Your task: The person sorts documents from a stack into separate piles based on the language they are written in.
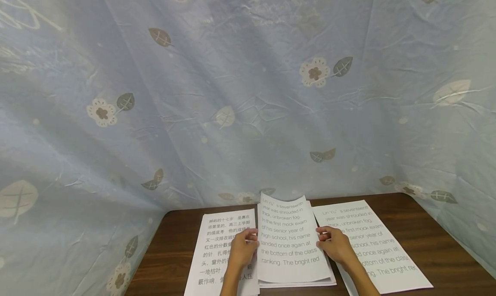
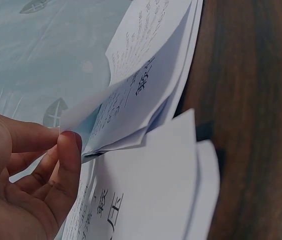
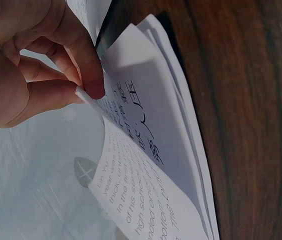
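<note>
A sheet of paper printed with large English text [image 1: 286,240] is raised over the middle paper stack [image 1: 300,284], its top edge bowed. Its left edge is pinched between the thumb and fingers of my left hand [image 1: 244,246]. My right hand [image 1: 336,245] pinches the opposite edge at about the same height. Beneath the lifted sheet, the right wrist view shows a page with Chinese characters [image 3: 146,100] on top of the stack. In the left wrist view, that Chinese page [image 2: 141,90] also shows under the curling sheet.
To the left lies a stack with a Chinese-text page [image 1: 221,253] on top, partly under my left forearm. On the right is another English-text page [image 1: 387,253], overlapped by my right arm. The dark wooden table [image 1: 445,244] ends at a patterned blue-grey cloth [image 1: 263,93] behind.
</note>
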A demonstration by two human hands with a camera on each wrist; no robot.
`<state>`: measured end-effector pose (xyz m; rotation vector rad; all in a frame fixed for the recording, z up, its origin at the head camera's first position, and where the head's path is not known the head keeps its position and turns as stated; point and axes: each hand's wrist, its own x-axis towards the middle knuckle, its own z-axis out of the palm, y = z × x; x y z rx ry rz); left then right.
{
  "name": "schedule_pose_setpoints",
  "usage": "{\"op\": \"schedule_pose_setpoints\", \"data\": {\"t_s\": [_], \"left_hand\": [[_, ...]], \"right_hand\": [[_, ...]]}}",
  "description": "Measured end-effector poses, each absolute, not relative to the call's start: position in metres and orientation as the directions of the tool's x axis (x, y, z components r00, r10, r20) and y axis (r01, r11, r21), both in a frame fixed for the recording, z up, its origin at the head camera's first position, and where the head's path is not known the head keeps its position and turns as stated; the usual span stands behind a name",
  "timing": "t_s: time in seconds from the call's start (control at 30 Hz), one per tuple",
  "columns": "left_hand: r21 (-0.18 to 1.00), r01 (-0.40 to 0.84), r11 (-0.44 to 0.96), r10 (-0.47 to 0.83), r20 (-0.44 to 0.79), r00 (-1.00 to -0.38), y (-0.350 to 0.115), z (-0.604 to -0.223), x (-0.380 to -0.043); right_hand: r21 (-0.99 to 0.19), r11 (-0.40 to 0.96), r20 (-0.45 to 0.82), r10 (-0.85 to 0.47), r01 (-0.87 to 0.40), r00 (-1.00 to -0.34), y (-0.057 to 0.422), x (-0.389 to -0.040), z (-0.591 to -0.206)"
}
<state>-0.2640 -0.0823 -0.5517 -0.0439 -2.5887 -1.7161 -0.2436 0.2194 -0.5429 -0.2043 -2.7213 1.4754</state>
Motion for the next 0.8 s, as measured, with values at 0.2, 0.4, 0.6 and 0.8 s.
{"op": "schedule_pose_setpoints", "data": {"t_s": [0.2,0.4,0.6,0.8], "left_hand": [[0.922,0.053,0.383,0.008,0.054,-0.998,-0.083,-0.552,-0.263],[0.923,0.051,0.382,0.008,0.052,-0.999,-0.084,-0.551,-0.262],[0.936,0.039,0.351,0.0,0.041,-0.999,-0.08,-0.55,-0.261],[0.946,0.04,0.321,0.005,0.041,-0.999,-0.068,-0.549,-0.258]], "right_hand": [[-0.839,0.535,-0.033,0.131,0.098,-0.991,0.218,-0.244,-0.543],[-0.841,0.534,-0.027,0.124,0.089,-0.992,0.218,-0.244,-0.545],[-0.841,0.535,-0.014,0.122,0.078,-0.992,0.222,-0.245,-0.546],[-0.856,0.511,-0.024,0.118,0.081,-0.993,0.234,-0.241,-0.546]]}}
